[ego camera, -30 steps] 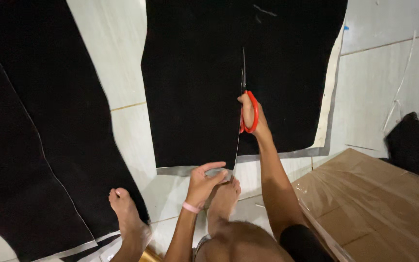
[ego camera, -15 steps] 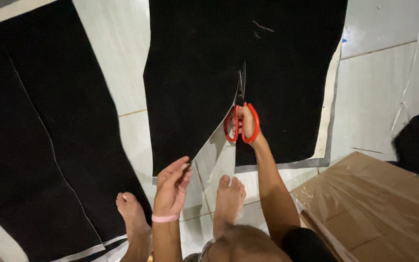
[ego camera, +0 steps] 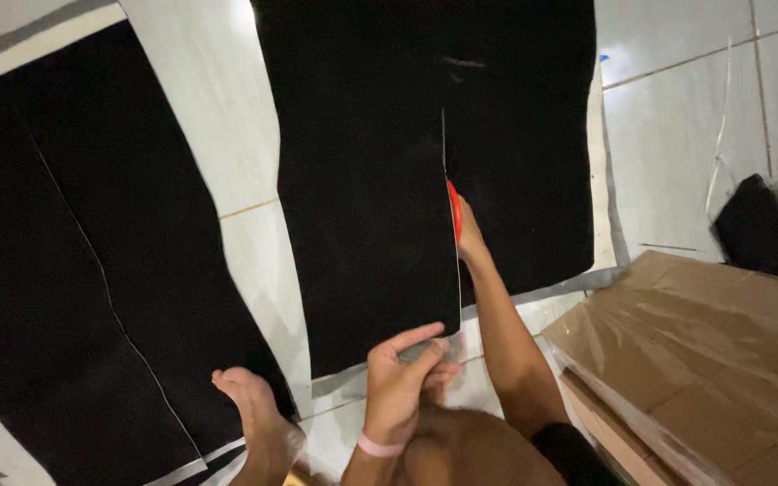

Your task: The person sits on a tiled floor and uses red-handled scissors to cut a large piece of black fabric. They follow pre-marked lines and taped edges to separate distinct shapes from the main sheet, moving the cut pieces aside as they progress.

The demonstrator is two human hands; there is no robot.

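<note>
Glossy white floor tiles carry matte black fabric. My right hand closes its grip on red-handled scissors mid-sheet; my left hand pinches the fabric's near edge.

fabric sheet showing plain black, thin pale line along its cut | scissors handle showing bright red-orange | second fabric sheet showing black with a thin white line | floor showing glossy white tile | wristband showing pink | cardboard showing brown
</note>
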